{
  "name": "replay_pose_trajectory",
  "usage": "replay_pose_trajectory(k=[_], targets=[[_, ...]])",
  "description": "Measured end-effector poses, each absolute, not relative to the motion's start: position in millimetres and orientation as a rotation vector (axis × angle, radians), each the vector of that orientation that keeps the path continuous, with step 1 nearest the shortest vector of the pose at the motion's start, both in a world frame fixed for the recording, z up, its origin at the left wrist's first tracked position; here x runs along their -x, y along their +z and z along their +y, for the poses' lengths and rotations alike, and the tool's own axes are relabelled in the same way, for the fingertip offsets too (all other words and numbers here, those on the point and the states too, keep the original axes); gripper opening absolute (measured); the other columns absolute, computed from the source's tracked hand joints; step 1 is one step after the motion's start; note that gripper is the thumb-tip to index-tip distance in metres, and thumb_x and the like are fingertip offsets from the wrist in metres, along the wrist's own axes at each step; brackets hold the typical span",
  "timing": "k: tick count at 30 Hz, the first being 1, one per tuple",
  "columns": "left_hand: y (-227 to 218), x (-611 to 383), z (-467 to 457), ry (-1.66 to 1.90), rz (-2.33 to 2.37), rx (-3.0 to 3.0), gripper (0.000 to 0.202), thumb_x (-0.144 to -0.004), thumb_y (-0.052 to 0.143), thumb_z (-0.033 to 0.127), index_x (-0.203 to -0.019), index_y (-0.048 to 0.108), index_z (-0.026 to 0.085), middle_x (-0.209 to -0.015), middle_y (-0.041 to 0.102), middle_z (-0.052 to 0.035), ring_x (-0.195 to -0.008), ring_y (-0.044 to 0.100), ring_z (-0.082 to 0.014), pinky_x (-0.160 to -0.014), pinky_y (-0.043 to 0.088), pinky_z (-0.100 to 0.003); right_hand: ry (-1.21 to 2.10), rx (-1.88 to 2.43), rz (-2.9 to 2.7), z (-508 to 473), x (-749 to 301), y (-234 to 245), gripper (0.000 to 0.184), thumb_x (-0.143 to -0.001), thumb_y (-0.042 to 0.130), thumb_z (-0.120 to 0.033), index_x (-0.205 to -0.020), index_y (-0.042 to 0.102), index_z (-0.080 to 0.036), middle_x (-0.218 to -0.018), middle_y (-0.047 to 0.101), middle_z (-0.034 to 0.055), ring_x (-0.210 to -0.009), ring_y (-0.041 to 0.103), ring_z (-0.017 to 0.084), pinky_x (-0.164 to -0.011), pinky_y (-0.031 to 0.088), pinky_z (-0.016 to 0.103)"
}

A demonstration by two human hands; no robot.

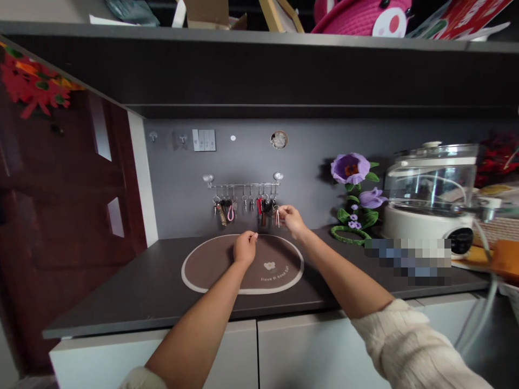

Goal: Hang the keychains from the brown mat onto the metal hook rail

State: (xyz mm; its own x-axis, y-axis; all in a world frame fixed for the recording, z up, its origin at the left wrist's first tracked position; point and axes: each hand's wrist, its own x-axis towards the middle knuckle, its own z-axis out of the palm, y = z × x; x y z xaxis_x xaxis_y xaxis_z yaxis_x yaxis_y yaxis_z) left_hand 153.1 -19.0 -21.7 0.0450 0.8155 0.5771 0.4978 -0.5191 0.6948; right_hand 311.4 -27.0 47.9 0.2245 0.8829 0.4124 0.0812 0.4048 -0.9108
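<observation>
My right hand (291,220) is closed in a pinch at the right end of a wall-mounted hook rail (243,185). Its fingertips grip a key ring (277,208), from which a thin pinkish piece dangles. Several bunches of keys (245,203) hang along the rail, among them one with a pink loop strap (231,212), one with a brown tag (221,215) and one with a red piece (259,207). Lower down, my left hand (245,247) is curled shut over an oval brown mat (211,265). Its fingers face away, so whatever they may hold is hidden.
Purple artificial flowers (351,168) stand to the right, beside a white appliance with a clear top (430,183). A dark shelf (259,70) overhangs the counter (121,292). At the left is a reddish-brown door (60,216). A blurred patch covers something near the appliance.
</observation>
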Motion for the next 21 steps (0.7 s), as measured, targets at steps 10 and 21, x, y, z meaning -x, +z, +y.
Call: replay_pose_trajectory(k=[10, 21], targets=[[-22.2, -153.9, -18.1, 1.417, 1.365, -2.008, 0.021, -0.077, 0.045, 0.029, -0.067, 0.059, 0.017, -0.069, 0.062, -0.0045, -0.066, 0.054, -0.0134, -0.063, 0.036, -0.023, 0.695, 1.086, -1.024, 10.6, -329.9, 101.1, 0.009, -0.075, 0.043, -0.014, -0.066, 0.045, -0.015, -0.056, 0.050, 0.0005, -0.050, 0.050, 0.007, -0.051, 0.047, 0.021], [-22.1, -154.1, -17.6, 1.400, 1.420, -2.037, 0.022, -0.078, 0.043, 0.029, -0.070, 0.059, 0.017, -0.069, 0.062, -0.0041, -0.064, 0.053, -0.0130, -0.060, 0.035, -0.023, 0.672, 1.224, -1.009, 32.7, -324.2, 109.3, 0.014, -0.076, 0.042, -0.011, -0.064, 0.046, -0.016, -0.048, 0.045, -0.0015, -0.044, 0.045, 0.007, -0.049, 0.047, 0.023]])
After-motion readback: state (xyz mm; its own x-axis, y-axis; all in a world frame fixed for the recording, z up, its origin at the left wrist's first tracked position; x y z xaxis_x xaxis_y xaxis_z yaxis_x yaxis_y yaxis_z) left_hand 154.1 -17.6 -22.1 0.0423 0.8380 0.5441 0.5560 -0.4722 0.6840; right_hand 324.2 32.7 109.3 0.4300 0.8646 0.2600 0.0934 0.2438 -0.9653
